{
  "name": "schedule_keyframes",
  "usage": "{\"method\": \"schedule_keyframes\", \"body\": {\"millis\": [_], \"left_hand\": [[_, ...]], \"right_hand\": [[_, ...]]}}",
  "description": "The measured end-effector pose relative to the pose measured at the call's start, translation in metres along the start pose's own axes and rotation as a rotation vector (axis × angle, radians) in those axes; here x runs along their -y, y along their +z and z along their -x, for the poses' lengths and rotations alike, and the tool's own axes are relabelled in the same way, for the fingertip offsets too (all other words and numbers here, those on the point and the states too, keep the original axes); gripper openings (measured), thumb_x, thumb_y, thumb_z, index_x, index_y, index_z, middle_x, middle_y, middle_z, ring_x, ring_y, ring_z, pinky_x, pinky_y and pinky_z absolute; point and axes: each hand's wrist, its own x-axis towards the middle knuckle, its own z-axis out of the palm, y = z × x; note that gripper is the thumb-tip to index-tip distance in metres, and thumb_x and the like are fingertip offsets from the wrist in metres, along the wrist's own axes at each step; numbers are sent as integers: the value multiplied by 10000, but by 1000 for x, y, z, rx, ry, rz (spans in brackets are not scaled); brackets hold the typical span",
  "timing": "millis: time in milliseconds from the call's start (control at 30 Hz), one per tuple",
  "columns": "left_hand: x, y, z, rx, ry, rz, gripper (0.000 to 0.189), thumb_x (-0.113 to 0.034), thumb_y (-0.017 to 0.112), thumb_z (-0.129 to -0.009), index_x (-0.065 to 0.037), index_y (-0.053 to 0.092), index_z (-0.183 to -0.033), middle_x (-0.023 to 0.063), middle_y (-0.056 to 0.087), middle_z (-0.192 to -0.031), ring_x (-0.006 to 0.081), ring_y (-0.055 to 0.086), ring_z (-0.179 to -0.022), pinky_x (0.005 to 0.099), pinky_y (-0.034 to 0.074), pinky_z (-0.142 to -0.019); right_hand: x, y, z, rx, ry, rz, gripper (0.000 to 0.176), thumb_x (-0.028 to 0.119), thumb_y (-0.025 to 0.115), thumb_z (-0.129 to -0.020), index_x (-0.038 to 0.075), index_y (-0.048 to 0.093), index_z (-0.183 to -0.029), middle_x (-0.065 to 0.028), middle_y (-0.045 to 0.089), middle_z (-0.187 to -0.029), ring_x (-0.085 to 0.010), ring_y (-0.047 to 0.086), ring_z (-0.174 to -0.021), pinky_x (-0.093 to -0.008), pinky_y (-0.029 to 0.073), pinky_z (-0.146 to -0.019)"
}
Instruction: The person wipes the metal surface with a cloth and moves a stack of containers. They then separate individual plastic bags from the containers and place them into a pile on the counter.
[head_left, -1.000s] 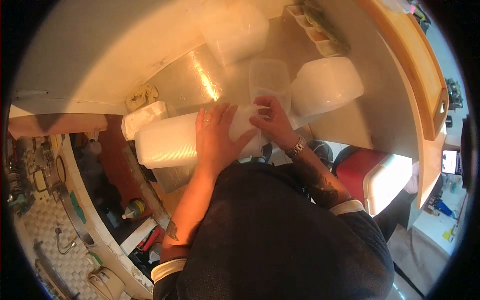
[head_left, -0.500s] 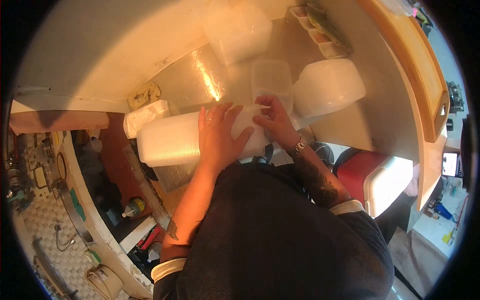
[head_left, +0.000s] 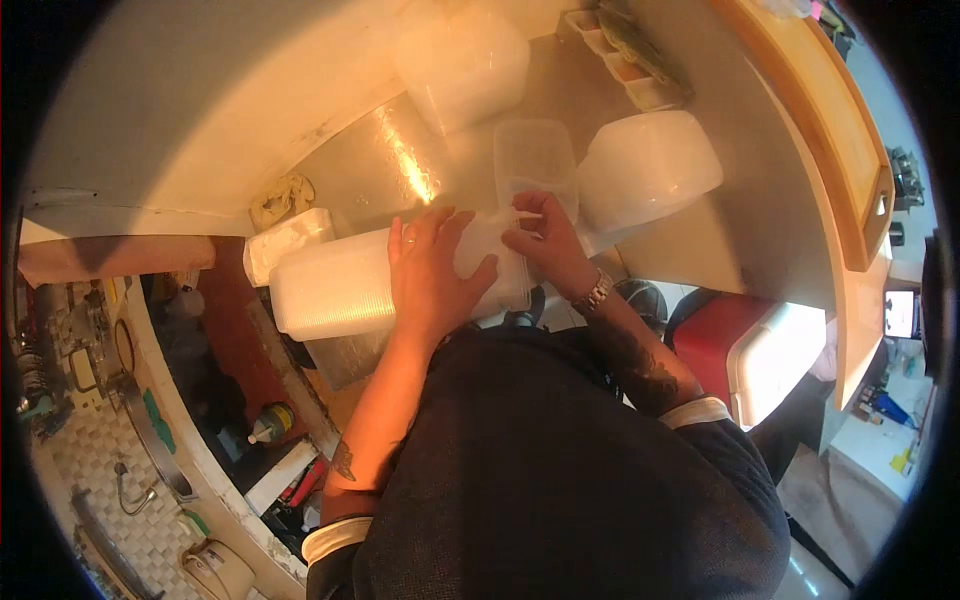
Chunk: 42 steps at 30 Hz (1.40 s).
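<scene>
A long stack of nested clear plastic containers lies on its side in front of my body. My left hand rests over the middle of the stack, fingers spread and thumb out to the right. At the stack's right end, my right hand bends its fingers and thumb around the rim of the end container. A watch sits on the right wrist. Just beyond that hand, a single translucent container lies on the metal countertop.
A rounded white stack of containers lies at the right, with a larger translucent bundle at the back. A white packet and crumpled cloth sit left. A divided tray is by the wall. Below right stands a red-and-white cooler.
The view has shifted slightly, so the surroundings appear a little further left. Both hands keep nearly the same places on the stack.
</scene>
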Motion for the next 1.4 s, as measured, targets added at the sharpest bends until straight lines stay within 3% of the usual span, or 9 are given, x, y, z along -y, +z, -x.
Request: {"method": "schedule_keyframes", "body": {"millis": [233,367,433,567,733,1033,1233,1333,1400], "left_hand": [[2,3,0,-15,10,-2,565,-327,796,-778,-116,655,-1284,115,637,-1317,310,570,-1285,541,239,-1221],[2,1,1,4,-9,30,591,-348,798,-770,-102,660,-1290,145,629,-1334,327,551,-1304,555,239,-1225],[2,0,0,10,-16,17,590,-357,793,-776,-104,658,-1291,144,629,-1335,324,546,-1310,554,236,-1226],[3,4,-2,-20,7,-17,563,-328,791,-781,-110,651,-1281,111,639,-1305,309,581,-1266,545,253,-1216],[2,1,-1,-28,12,4,567,-329,790,-781,-101,649,-1281,114,641,-1305,313,581,-1266,545,255,-1215],[0,-1,6,-44,11,-2,584,-334,791,-778,-97,642,-1291,127,624,-1318,317,555,-1295,554,251,-1218],[0,0,5,-19,7,17,583,-351,788,-795,-97,641,-1298,134,620,-1338,331,548,-1309,552,257,-1217],[3,-2,2,37,20,6,617,-385,774,-835,-94,622,-1357,159,597,-1403,350,511,-1369,548,254,-1222],[8,-6,4,73,60,-6,663,-417,762,-864,-83,596,-1411,178,569,-1462,364,475,-1417,542,254,-1227]], "right_hand": [[14,-26,39,353,366,99,414,263,698,-999,37,507,-1288,-90,628,-1160,-164,642,-950,-316,550,-812],[-3,-88,51,65,-203,383,333,242,621,-1041,35,546,-1291,-43,653,-1064,-129,630,-882,-293,533,-748],[5,-103,57,-83,-379,188,318,202,595,-1040,30,562,-1305,-24,650,-1034,-119,619,-890,-282,520,-758],[107,-118,58,107,0,-399,343,149,575,-1010,8,560,-1323,-28,637,-1079,-139,610,-982,-305,514,-845],[122,-72,19,262,-503,592,351,16,600,-834,53,652,-1179,-87,652,-1023,-240,621,-924,-392,521,-862],[-61,-86,-49,225,-473,1411,369,84,624,-800,156,719,-1149,-107,650,-1035,-305,622,-1038,-466,449,-1047],[-41,-72,-35,208,-514,1387,341,60,602,-827,119,696,-1149,-123,649,-1126,-332,614,-1104,-469,457,-1049],[3,-35,-10,73,-426,729,223,114,633,-923,77,661,-1142,-92,667,-1046,-257,657,-1000,-409,519,-936],[7,-20,6,192,-50,203,188,190,663,-972,63,650,-1110,-59,666,-971,-178,649,-905,-346,527,-841]]}}
